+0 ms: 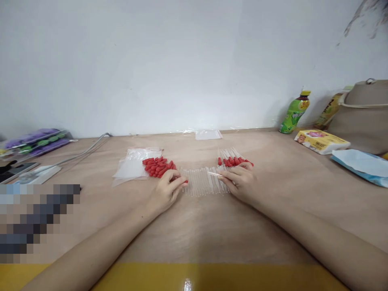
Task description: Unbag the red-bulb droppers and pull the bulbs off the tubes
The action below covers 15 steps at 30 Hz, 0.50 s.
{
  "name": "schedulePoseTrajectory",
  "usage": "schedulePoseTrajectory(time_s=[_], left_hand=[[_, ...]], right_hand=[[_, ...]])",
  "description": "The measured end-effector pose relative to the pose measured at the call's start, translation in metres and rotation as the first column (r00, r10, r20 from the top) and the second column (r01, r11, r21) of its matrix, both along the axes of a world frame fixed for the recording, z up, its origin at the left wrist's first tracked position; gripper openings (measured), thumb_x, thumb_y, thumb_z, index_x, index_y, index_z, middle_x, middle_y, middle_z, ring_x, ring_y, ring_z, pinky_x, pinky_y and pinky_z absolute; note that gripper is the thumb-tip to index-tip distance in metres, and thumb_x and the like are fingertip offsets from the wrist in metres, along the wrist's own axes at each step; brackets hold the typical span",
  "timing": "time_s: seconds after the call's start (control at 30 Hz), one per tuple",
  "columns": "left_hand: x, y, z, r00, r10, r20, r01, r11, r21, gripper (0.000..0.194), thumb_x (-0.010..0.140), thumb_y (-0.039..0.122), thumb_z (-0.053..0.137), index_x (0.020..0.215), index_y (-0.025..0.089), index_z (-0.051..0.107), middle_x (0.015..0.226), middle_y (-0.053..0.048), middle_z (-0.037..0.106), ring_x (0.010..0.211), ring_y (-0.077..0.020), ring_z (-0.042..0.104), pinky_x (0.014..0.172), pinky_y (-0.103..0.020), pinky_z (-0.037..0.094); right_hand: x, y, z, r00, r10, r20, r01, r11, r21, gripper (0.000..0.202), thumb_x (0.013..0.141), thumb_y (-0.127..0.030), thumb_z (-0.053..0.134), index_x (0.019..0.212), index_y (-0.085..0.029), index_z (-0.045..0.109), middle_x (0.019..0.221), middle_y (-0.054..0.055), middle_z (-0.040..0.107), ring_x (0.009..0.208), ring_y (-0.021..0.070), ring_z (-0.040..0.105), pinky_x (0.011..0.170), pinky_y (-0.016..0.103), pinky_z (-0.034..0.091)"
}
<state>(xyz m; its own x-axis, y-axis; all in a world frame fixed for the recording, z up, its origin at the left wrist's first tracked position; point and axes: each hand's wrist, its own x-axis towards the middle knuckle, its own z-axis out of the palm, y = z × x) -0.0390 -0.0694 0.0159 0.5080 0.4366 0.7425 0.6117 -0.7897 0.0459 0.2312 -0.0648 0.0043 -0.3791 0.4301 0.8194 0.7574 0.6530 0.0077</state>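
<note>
My left hand pinches a red rubber bulb, whose end shows at the fingertips. Between the thumb and fingers of my right hand is a clear thin dropper tube, pointing left. A row of clear tubes lies side by side on the table between both hands. Behind my left hand is a pile of loose red bulbs. Several droppers with red bulbs on clear tubes lie just beyond my right hand, which partly hides them.
Clear plastic bags lie left of the bulb pile, another bag by the wall. At right stand a green bottle, a tissue pack, a blue packet and a beige bag. A grey cable and purple-green packs are left.
</note>
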Motion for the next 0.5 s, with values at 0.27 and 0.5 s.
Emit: schedulePoseTrajectory(time_s=[0.27,0.5], left_hand=[[-0.031,0.047,0.049,0.910,0.415,-0.004,-0.396,0.864,-0.312,0.028,0.084,0.024,0.040,0.105,0.018,0.057,0.084,-0.005,0.050,0.077,-0.0169,0.056,0.073,-0.033,0.046],[-0.048,0.092,0.058,0.818,0.473,-0.327,-0.575,0.693,-0.436,0.030,0.075,0.037,0.050,0.099,0.019,0.051,0.083,-0.002,0.064,0.068,-0.0172,0.057,0.062,-0.028,0.040]], right_hand=[[-0.019,0.005,-0.002,0.987,-0.140,0.078,0.153,0.966,-0.210,0.021,0.082,-0.017,0.045,0.090,-0.019,0.065,0.070,0.002,0.065,0.069,0.0151,0.058,0.067,0.031,0.027],[-0.025,0.001,0.000,0.994,-0.105,0.041,0.112,0.954,-0.279,0.019,0.081,-0.020,0.048,0.089,-0.018,0.065,0.071,0.002,0.064,0.072,0.0154,0.057,0.068,0.031,0.027]])
